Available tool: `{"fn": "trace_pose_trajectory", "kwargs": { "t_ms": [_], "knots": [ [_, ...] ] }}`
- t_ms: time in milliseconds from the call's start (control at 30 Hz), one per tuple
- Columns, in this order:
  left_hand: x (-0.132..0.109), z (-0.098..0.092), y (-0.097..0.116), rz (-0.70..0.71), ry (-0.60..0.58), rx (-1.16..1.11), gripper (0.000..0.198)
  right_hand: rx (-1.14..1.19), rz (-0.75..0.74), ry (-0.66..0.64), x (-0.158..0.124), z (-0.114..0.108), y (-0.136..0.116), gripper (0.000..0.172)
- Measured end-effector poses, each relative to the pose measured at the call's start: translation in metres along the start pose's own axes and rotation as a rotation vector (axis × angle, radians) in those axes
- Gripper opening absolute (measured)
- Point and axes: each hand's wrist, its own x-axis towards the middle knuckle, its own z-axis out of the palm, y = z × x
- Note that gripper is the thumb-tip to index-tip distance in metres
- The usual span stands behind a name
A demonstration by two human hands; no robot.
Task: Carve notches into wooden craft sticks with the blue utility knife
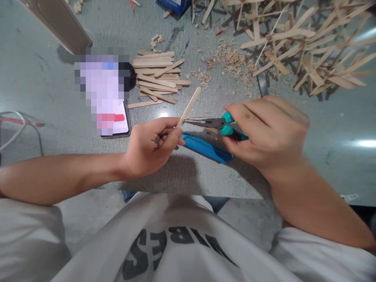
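My left hand (151, 147) pinches the lower end of a flat wooden craft stick (190, 103), which slants up to the right. My right hand (264, 131) is wrapped round the teal handles of needle-nose pliers (205, 122). The plier jaws point left and meet the stick just above my left fingers. Both hands hover over the grey table, near its front edge. A blue flat tool (205, 148) lies on the table right under the hands.
A pile of craft sticks (158, 76) lies behind the hands. A phone (117, 117) rests at the left. Wood chips (229, 62) are scattered mid-table. A large stick-built structure (308, 47) fills the back right. Cables (17, 125) lie at far left.
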Motion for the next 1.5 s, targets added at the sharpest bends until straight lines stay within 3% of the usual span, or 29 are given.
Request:
{"fn": "trace_pose_trajectory", "kwargs": {
  "t_ms": [133,333,433,500,600,667,767,1000,1233,1367,1500],
  "knots": [
    [0.002,0.000,0.000,-0.028,0.017,0.014,0.012,-0.108,-0.065,0.070,0.000,0.001,-0.003,0.024],
    [0.005,-0.003,0.006,0.006,-0.002,-0.052,0.008,0.030,-0.021,0.195,0.003,-0.001,-0.004,0.014],
    [0.005,-0.004,0.010,-0.019,-0.017,-0.059,0.008,0.046,0.080,0.369,0.005,-0.006,0.017,0.008],
    [0.006,-0.004,0.010,-0.028,0.007,-0.071,0.007,0.002,0.152,0.538,0.006,-0.006,0.033,0.014],
    [0.009,-0.002,0.007,-0.021,0.066,-0.125,0.010,-0.039,0.087,0.523,0.008,0.002,0.045,0.028],
    [0.011,0.000,0.003,-0.008,0.099,-0.187,0.016,-0.052,0.009,0.409,0.010,0.009,0.040,0.037],
    [0.013,0.003,-0.003,-0.010,0.127,-0.279,0.030,-0.045,0.003,0.254,0.010,0.016,0.025,0.034],
    [0.019,0.003,-0.012,-0.119,0.018,-0.439,0.045,-0.028,-0.012,0.213,0.009,0.021,0.015,0.026],
    [0.028,-0.003,-0.013,-0.243,-0.028,-0.529,0.050,-0.148,0.053,0.151,0.010,0.026,0.022,0.038],
    [0.029,0.000,-0.011,-0.227,0.062,-0.502,0.049,-0.141,0.111,0.204,0.011,0.028,0.022,0.037],
    [0.026,0.002,-0.006,-0.231,0.065,-0.384,0.048,-0.036,0.036,0.361,0.008,0.026,0.014,0.030]
  ]
}}
